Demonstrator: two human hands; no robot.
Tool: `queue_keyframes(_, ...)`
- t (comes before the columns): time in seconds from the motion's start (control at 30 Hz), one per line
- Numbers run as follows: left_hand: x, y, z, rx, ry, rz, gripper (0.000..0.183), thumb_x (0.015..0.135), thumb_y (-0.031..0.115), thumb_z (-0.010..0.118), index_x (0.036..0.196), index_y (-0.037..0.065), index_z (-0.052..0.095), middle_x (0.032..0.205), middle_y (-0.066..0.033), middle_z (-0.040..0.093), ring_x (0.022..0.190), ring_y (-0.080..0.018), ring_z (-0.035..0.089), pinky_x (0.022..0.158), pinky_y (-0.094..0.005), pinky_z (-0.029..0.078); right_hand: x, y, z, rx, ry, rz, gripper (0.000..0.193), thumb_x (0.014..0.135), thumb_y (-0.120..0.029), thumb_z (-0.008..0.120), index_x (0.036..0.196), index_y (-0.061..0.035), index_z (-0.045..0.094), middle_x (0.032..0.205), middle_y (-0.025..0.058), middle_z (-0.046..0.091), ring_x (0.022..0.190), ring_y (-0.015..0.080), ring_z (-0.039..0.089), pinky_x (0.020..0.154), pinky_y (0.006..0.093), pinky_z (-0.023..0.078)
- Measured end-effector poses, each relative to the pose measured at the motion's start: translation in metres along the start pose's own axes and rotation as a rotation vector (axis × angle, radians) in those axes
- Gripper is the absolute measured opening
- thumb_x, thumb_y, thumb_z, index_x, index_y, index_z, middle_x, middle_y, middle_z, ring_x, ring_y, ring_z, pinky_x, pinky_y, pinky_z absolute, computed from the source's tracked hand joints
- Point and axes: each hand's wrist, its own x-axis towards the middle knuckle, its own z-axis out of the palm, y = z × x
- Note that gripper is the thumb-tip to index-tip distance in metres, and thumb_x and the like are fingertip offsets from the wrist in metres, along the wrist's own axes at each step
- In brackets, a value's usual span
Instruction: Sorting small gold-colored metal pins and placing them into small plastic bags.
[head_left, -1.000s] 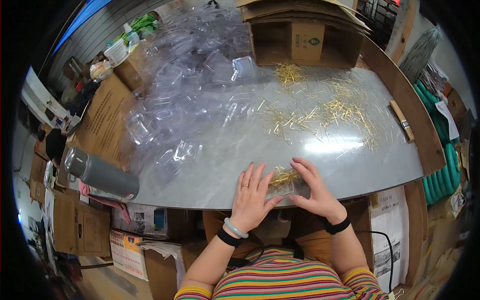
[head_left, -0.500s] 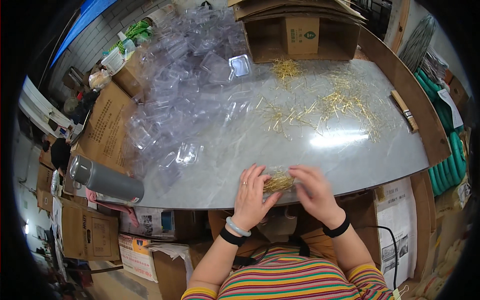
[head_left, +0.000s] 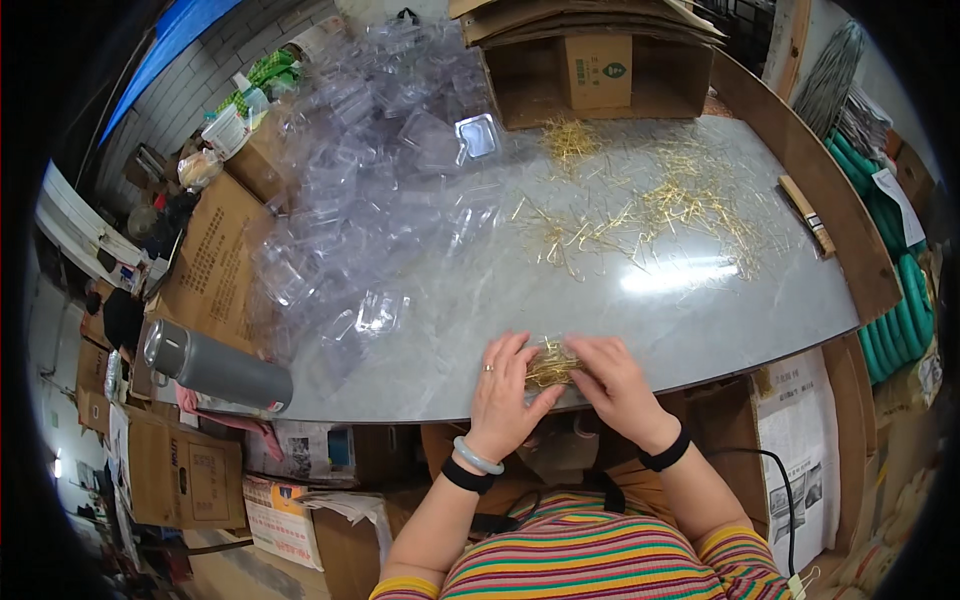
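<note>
A small bundle of gold-coloured wire hooks lies at the near edge of the grey tabletop, between my two hands. My left hand, with a ring and a pale bangle, is closed along the bundle's left side, thumb at the near edge. From the right, my right hand bears on the other end, thumb and fingers drawn in around it; its fingertips are slightly blurred. Farther off, a loose scatter of the same hooks spreads over the table, and a denser heap of hooks sits behind it.
Clear plastic blister shells pile up on the table's left. A grey bottle lies at the left edge. An open cardboard box stands at the back, and a wooden-handled brush rests by the cardboard wall on the right.
My right hand has moved left, closing in on the bundle's right end. My left hand stays at the bundle's left side.
</note>
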Motion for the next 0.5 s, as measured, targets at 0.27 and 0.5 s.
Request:
queue_keyframes(0.27,0.004,-0.002,-0.003,-0.014,0.007,0.034,0.056,0.077,0.024,0.082,0.120,0.001,0.056,0.130,-0.0188,0.054,0.120,-0.0409,0.050,0.102,-0.0478,0.043,0.002,0.013,-0.021,0.174,-0.182,0.237,0.040,0.090,-0.004,0.068,0.129,-0.0032,0.058,0.106,0.0121,0.067,0.092,0.0207,0.065,0.081,0.0325,0.052)
queue_keyframes(0.5,0.005,-0.004,-0.004,-0.027,0.023,0.061,0.059,0.073,0.026,0.085,0.118,0.002,0.056,0.125,-0.0174,0.057,0.114,-0.0403,0.053,0.100,-0.0479,0.044,0.015,0.009,-0.020,0.371,-0.131,0.495,0.016,0.091,-0.004,0.069,0.106,0.0001,0.067,0.091,0.0075,0.069,0.080,0.0108,0.063,0.071,0.0274,0.051)
